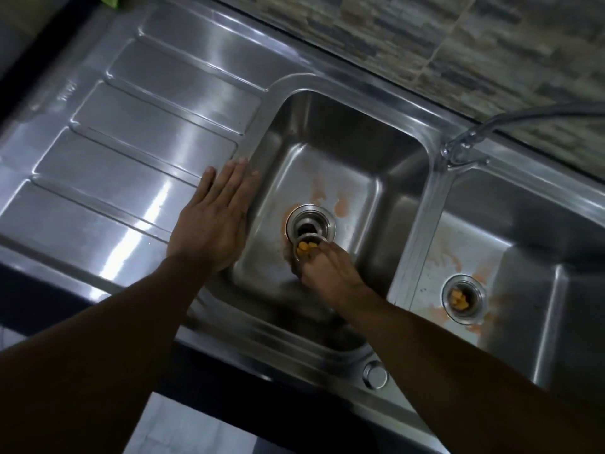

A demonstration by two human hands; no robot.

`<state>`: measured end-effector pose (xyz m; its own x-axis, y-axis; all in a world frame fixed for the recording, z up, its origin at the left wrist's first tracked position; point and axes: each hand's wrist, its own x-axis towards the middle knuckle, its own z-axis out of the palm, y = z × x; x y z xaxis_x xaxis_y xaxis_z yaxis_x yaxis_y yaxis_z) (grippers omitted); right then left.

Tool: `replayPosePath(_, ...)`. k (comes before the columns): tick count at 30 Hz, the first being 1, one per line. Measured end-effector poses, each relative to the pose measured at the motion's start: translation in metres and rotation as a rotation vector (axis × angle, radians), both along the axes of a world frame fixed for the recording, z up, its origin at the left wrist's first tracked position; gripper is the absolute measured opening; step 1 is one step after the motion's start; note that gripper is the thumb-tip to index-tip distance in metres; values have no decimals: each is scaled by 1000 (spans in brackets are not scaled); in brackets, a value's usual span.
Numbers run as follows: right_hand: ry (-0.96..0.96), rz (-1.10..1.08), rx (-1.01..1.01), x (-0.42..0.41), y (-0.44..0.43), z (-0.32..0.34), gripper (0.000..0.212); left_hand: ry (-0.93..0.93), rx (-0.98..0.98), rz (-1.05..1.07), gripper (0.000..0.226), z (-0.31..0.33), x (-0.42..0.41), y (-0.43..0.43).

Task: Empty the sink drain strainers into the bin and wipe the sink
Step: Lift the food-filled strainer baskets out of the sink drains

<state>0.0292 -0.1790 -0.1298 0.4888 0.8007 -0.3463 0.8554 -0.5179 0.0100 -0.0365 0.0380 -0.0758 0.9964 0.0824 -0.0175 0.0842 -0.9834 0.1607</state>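
So, the small round metal strainer basket [306,249] with orange food bits in it is gripped by the right hand [327,270], fingers curled round it, a little below the middle of the frame. It's held mouth-up just at the lower edge of the open steel drain hole [310,224], inside the left bowl of the double stainless steel sink [327,103]. Whether it's fully clear of the bowl floor can't be told.

The left hand [212,221] is laid flat with fingers straight and nothing held, on the bowl's rim beside the ribbed steel drainboard [131,132], left of centre.

No bin is seen anywhere in the frame, so which way the basket needs to be carried can't be said. What can be judged: it has to be brought straight up and over the bowl wall, and kept mouth-up or the bits will likely be dropped back in.

A second metal strainer with orange bits [462,298] is seated in the right bowl's drain, lower right, not yet pulled. It lies nearer the right hand, which is busy. The left would have to be reached across the right forearm.

The curved chrome faucet [465,149] at upper right is well apart from the basket, so nothing much is in the way. Orange smears [340,206] are left around both drains for wiping. A green something [108,0] is clipped at the upper left corner, but what it is can't be told.
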Motion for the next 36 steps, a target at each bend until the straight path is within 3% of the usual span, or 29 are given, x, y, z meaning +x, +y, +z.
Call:
replayPosePath(8, 47, -18, -36, -12, -6, 1, 27, -57, -17, 10, 57, 2, 0, -3)
replayPosePath(21, -186, 29, 218, -19, -52, 88, 35, 114, -176, 113, 57, 20, 3, -16)
replayPosePath(24, -249, 42, 444, -18, -85, 123, 19, 159, -200, 210, 53, 35, 4, -52)
replayPosePath(27, -305, 72, 596, -14, -127, 150, 20, 220, -243, 150, 58, 44, 1, -104)
replayPosePath(30, -332, 66, 595, -5, -176, 161, 15, 205, -322, 115, 59, 49, 5, -156)
replayPosePath(33, -347, 20, 574, 5, -224, 155, 7, 171, -276, 96, 56, 51, 21, -202)
replayPosePath(36, -290, -54, 465, 9, -265, 136, 14, 105, -289, 50, 54, 52, 40, -244)
